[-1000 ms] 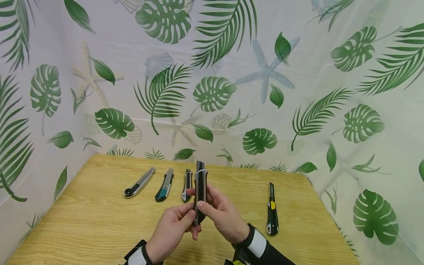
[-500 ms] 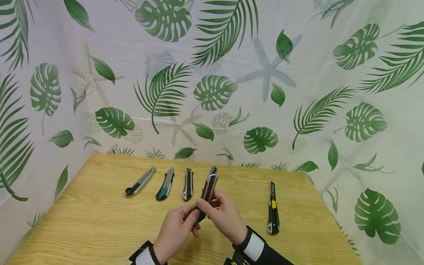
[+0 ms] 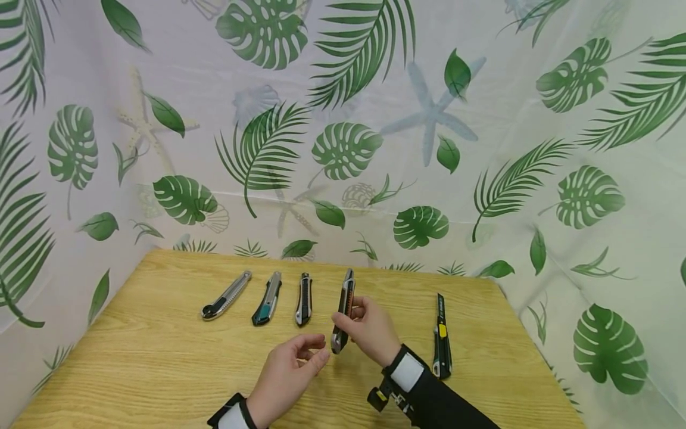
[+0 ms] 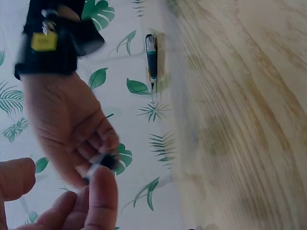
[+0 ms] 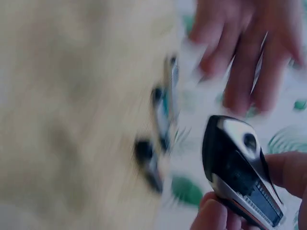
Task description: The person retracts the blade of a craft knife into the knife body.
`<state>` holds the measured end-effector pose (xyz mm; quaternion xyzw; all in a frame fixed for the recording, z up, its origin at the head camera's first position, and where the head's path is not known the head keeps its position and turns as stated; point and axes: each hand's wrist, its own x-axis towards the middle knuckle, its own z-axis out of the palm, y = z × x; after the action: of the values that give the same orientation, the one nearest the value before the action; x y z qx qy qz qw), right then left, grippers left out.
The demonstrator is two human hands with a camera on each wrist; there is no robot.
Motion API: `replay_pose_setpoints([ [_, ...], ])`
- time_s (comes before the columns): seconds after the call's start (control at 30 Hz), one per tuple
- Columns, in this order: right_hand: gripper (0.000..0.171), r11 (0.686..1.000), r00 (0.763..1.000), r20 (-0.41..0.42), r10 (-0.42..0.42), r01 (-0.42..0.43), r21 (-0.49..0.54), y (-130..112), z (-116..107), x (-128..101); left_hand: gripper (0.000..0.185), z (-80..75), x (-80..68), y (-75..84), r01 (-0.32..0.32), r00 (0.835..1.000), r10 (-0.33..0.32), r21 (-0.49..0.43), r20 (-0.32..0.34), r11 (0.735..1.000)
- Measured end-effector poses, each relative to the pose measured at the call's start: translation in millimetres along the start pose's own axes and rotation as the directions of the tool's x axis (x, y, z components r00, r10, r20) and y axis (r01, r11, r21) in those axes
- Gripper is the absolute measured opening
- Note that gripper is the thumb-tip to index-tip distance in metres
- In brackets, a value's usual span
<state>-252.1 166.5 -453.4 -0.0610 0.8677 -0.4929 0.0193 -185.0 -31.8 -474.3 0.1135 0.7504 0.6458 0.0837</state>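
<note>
In the head view, my right hand (image 3: 375, 328) pinches a black-and-silver utility knife (image 3: 343, 313) between thumb and fingers, holding it up over the table. The right wrist view shows this knife (image 5: 240, 172) closely, with its ribbed slider track and a holed silver end. My left hand (image 3: 289, 369) is beside the knife's lower end, fingers loosely bent and nothing in its grasp. In the right wrist view the left hand (image 5: 244, 57) is blurred, its fingers apart from the knife. From the left wrist, the right hand (image 4: 72, 120) partly hides the knife.
A silver knife (image 3: 227, 296), a teal-and-black knife (image 3: 267, 300) and a smaller black-and-silver knife (image 3: 303, 300) lie in a row at the back of the wooden table (image 3: 161, 357). A black knife with a yellow slider (image 3: 441, 339) lies at right. A leaf-patterned cloth (image 3: 343, 196) hangs behind.
Both hands held the knife earlier. Now the left hand has let go, and the right hand has moved it slightly right and turned it so its narrow side shows.
</note>
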Motion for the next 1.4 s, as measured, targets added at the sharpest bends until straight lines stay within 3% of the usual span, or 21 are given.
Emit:
replay_pose_setpoints([
  [0.13, 0.039, 0.974, 0.999, -0.037, 0.03, -0.037, -0.222, 16.9, -5.6, 33.5, 0.044, 0.3, -2.1, 1.2, -0.004, 0.999, 0.003, 0.039, 0.037, 0.999],
  [0.27, 0.023, 0.901, 0.998, -0.036, 0.055, -0.065, -0.429, 31.8, -3.1, 63.3, 0.037, 2.0, -4.9, 2.4, -0.002, 0.994, -0.002, 0.036, 0.109, 0.999],
  [0.47, 0.038, 0.762, 0.991, -0.045, 0.125, -0.125, -0.636, 40.2, 2.8, 88.2, 0.028, 1.2, -7.8, 1.3, -0.026, 0.984, 0.01, 0.085, 0.176, 0.996],
  [0.57, 0.041, 0.725, 0.989, -0.041, 0.142, -0.132, -0.676, 40.4, 4.8, 93.3, 0.028, 0.0, -8.3, 0.0, -0.022, 0.981, 0.003, 0.094, 0.195, 0.995],
  [0.63, 0.04, 0.717, 0.988, -0.043, 0.151, -0.139, -0.683, 41.0, 6.0, 95.0, 0.028, -0.5, -8.4, -0.4, -0.017, 0.979, -0.002, 0.095, 0.202, 0.995],
  [0.87, 0.045, 0.737, 0.987, -0.036, 0.156, -0.141, -0.661, 41.0, 3.3, 92.0, 0.026, -1.6, -9.0, -0.9, -0.011, 0.979, -0.008, 0.092, 0.204, 0.996],
  [1.0, 0.049, 0.77, 0.99, -0.04, 0.139, -0.133, -0.624, 44.0, -16.6, 83.3, 0.027, -3.2, -10.0, -1.6, -0.012, 0.978, -0.008, 0.094, 0.207, 0.996],
  [1.1, 0.051, 0.772, 0.986, -0.09, 0.142, -0.167, -0.613, 56.1, -42.5, 72.0, 0.028, -6.0, -11.9, -2.2, 0.004, 0.977, -0.022, 0.084, 0.214, 0.996],
  [1.3, 0.065, 0.683, 0.96, -0.224, 0.168, -0.277, -0.675, 97.6, -101.7, 47.5, 0.028, -6.6, -14.5, -4.8, 0.012, 0.975, -0.027, 0.07, 0.222, 0.997],
  [1.4, 0.064, 0.662, 0.946, -0.257, 0.197, -0.322, -0.677, 114.9, -119.7, 39.1, 0.027, -4.7, -14.4, -6.0, -0.001, 0.972, -0.015, 0.069, 0.233, 0.998],
])
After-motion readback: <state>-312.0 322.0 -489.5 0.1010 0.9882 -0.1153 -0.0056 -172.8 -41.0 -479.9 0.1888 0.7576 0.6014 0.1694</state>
